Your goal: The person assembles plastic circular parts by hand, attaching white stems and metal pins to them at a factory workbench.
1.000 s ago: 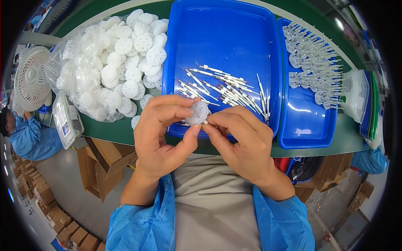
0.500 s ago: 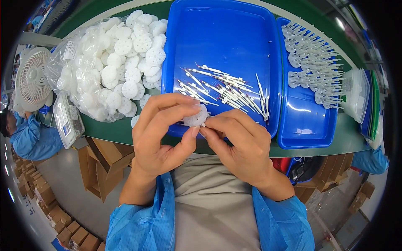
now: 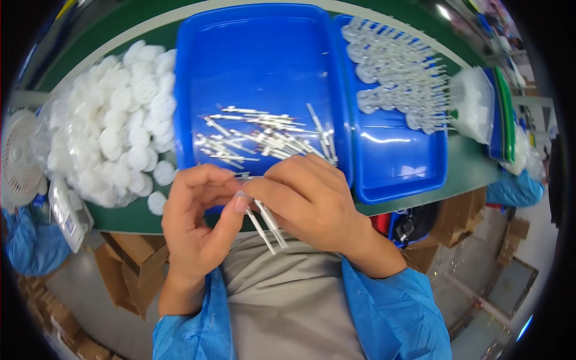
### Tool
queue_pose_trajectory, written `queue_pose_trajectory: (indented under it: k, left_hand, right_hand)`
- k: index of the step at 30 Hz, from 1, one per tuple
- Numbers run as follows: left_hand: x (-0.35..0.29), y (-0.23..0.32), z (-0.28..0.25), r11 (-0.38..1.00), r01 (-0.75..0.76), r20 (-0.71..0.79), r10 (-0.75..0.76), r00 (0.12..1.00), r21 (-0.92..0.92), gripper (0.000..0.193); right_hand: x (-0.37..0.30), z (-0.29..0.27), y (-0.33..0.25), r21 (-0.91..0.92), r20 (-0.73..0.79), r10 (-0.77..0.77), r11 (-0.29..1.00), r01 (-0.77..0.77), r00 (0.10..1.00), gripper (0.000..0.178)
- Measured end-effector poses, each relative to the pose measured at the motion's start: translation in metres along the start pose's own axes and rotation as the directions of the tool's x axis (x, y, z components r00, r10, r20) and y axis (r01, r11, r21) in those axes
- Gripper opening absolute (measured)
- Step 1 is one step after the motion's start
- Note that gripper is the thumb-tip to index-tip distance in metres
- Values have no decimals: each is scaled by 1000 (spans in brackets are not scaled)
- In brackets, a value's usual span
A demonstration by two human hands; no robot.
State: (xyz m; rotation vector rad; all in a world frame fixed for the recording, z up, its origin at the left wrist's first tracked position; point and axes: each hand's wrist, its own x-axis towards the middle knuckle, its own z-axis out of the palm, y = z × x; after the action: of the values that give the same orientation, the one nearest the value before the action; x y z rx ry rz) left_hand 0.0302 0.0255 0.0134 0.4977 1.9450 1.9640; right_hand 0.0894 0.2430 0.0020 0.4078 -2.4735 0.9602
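My left hand [image 3: 201, 219] and my right hand [image 3: 312, 201] meet over the near edge of a large blue tray [image 3: 258, 66], fingertips pinched together. From between them thin white rods [image 3: 272, 224] slant down toward my body, apparently from a small white disc that my fingers now mostly hide. My left thumb and fingers close around the hidden end; my right thumb and forefinger pinch beside it. Just beyond my hands, a pile of similar thin white rods [image 3: 270, 138] with dark tips lies in the tray.
Left of the tray, white perforated discs [image 3: 120, 114] spill from a clear bag, with a loose disc [image 3: 157, 203] nearby. On the right, a smaller blue tray [image 3: 399, 168] carries rows of discs with rods attached [image 3: 402, 78]. A white fan [image 3: 21, 159] stands far left.
The piece between my hands has turned, so its rods now point toward me and its disc is mostly covered. My view has shifted; the trays appear further left.
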Motion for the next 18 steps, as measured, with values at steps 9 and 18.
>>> queue_pose_trajectory:
  k: [9, 18]
  left_hand:
    - [36, -7, -75, 408, -96, -82, 397, 914, 908, 42]
    - [37, -3, -81, 506, -77, -96, 308, 947, 859, 34]
  right_hand:
    - [-50, -103, 51, -246, -384, 555, 709, -661, 738, 46]
    - [-32, -88, 34, -42, -588, 427, 832, -554, 687, 45]
